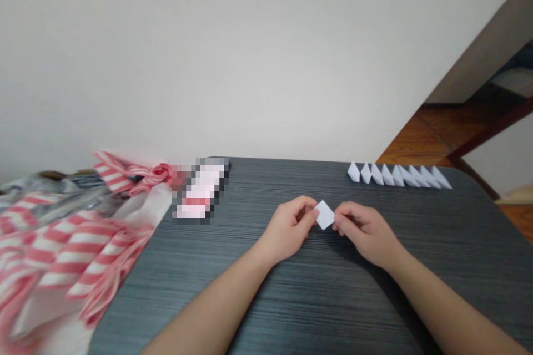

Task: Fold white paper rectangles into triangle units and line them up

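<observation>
A small square of white paper (324,215), turned like a diamond, is held between the 2 hands over the middle of the dark grey counter (333,310). The left hand (287,227) pinches its left corner, the fingers (307,216) closed on the paper, while the right hand (364,233) grips its right corner, the fingers (343,221) closed the same way; neither hand is open. Along the far right of the counter stands a row of about 9 folded white paper pieces (397,176), side by side and well apart from the hands. Far left on the counter lies a pink and white object (200,191), too pixelated to name. Beyond the left edge bunches a red-and-white striped bag (70,244). A wood floor (453,127) shows far right.
</observation>
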`<act>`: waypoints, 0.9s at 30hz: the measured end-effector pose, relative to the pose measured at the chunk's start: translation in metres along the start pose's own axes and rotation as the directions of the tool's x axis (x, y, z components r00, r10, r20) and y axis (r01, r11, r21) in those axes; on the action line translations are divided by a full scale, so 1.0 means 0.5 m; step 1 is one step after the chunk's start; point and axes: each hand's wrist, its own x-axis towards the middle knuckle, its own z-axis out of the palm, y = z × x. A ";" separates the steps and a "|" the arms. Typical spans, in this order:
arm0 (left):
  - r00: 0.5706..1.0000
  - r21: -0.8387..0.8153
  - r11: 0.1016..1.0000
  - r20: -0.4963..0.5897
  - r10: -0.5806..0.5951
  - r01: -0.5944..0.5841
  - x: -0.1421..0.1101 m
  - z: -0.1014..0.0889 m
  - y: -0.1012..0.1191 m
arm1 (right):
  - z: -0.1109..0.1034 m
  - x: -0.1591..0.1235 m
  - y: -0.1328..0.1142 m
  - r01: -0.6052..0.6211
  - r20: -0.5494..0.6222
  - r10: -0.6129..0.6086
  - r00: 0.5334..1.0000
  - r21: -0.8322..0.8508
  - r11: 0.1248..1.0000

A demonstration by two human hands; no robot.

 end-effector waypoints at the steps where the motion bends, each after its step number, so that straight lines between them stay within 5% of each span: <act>1: 1.000 -0.015 1.000 0.003 -0.007 0.007 0.000 0.000 0.002 | 0.000 -0.001 0.001 0.016 0.017 -0.017 1.000 0.024 1.000; 11: 0.995 -0.017 1.000 0.094 -0.014 0.016 -0.001 -0.005 0.011 | 0.023 -0.010 0.042 0.025 0.035 -0.037 0.999 0.293 0.956; 22: 0.985 -0.050 0.999 0.171 0.023 -0.014 -0.001 -0.005 0.007 | 0.003 0.004 0.015 0.235 0.021 -0.236 0.971 0.049 0.971; 27: 0.992 -0.023 1.000 0.128 -0.013 0.016 -0.002 -0.011 0.012 | 0.004 0.003 0.018 0.130 0.010 -0.130 0.991 0.017 0.991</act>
